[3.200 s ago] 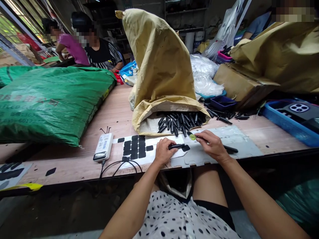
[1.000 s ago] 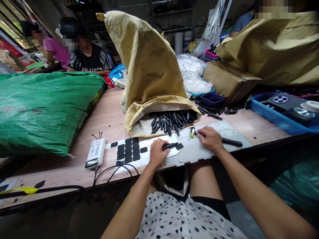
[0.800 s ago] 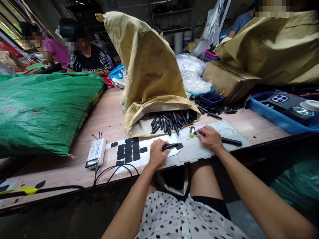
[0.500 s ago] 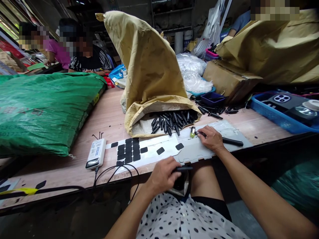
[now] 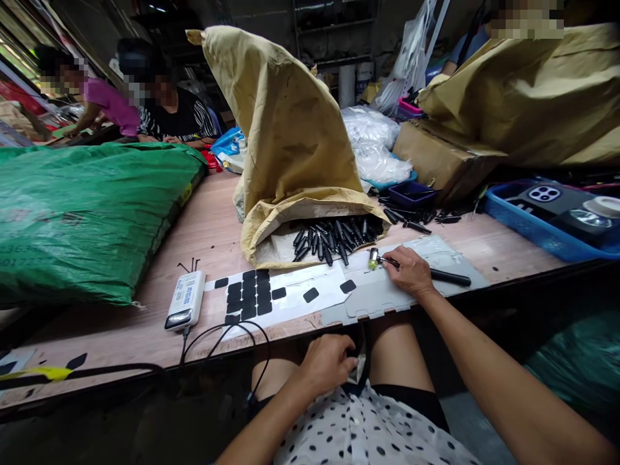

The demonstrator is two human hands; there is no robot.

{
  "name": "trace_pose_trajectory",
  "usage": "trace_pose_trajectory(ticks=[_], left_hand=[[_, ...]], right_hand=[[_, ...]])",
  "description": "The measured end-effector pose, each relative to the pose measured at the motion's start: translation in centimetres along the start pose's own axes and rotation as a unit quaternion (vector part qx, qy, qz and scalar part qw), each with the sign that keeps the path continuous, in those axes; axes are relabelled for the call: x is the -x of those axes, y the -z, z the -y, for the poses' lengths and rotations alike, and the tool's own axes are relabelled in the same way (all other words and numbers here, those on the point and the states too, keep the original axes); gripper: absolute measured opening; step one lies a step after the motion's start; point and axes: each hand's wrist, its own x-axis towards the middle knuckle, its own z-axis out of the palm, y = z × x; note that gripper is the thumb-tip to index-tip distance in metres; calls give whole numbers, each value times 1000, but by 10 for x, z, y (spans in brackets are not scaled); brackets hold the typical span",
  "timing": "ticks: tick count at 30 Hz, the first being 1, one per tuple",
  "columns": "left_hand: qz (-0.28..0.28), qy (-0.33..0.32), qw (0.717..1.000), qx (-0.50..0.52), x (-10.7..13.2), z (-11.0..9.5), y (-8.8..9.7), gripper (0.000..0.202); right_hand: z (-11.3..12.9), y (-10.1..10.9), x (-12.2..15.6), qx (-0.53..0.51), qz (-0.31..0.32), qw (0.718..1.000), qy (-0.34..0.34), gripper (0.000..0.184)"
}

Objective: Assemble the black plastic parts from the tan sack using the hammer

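My right hand (image 5: 409, 271) is closed around a small hammer (image 5: 450, 276) lying over the grey board (image 5: 382, 294). The hammer's metal head has a yellow-green face, and its black handle sticks out to the right of my hand. Below the table edge, my left hand (image 5: 329, 361) is over my lap with its fingers curled; anything inside them is hidden. A partly hidden pale and dark pouch-like thing (image 5: 360, 368) is beside its fingertips, between my thighs. Many black pen-shaped pieces (image 5: 332, 239) spill from the mouth of a tan sack (image 5: 290, 129) beyond the board.
White sheets (image 5: 295, 278) with black rounded patches (image 5: 248, 294) lie left of the board. A white power bank (image 5: 186, 297) with a cable sits near the table edge. A green sack (image 5: 87, 219) fills the left; a blue basket (image 5: 537, 223) stands right. People sit across the table.
My left hand has lowered from the table edge toward my lap, and the black pen-shaped piece it held is out of sight. My right hand stays on the hammer.
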Motion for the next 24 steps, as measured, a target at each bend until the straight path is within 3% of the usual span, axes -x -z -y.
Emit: trace_pose_trajectory(ticks=[2, 3, 5, 7, 8, 10, 13, 15, 19, 22, 24], left_hand=[[-67, -29, 997, 15, -13, -13, 32, 19], [-131, -23, 991, 19, -23, -16, 50, 21], [-276, -3, 961, -16, -49, -12, 85, 22], [-367, 44, 926, -76, -77, 1, 115, 19], [-380, 81, 915, -107, -90, 10, 127, 18], [-354, 148, 912, -144, -110, 28, 142, 18], [-296, 218, 921, -130, -121, 45, 148, 23], [-313, 214, 918, -116, -117, 46, 145, 23], [-426, 68, 893, -130, -92, 35, 130, 21], [-368, -37, 921, -124, -75, 28, 107, 18], [-310, -54, 943, -104, -69, 29, 92, 17]], right_hand=[[-1, -1, 0, 0, 1, 1000, 3, 14], [-1, -1, 0, 0, 2, 1000, 3, 14], [0, 0, 0, -1, 3, 1000, 2, 15], [1, 1, 0, -1, 4, 1000, 1, 15], [1, 1, 0, 0, 4, 1000, 1, 15], [2, 2, -1, 1, 3, 1000, 0, 15], [3, 3, -1, 0, 6, 1000, -2, 15], [3, 4, -1, -1, 9, 1000, -3, 15], [3, 4, -1, -1, 9, 1000, -4, 14], [3, 4, -1, -4, 6, 1000, -1, 15], [2, 3, -1, -3, 6, 1000, 1, 15]])
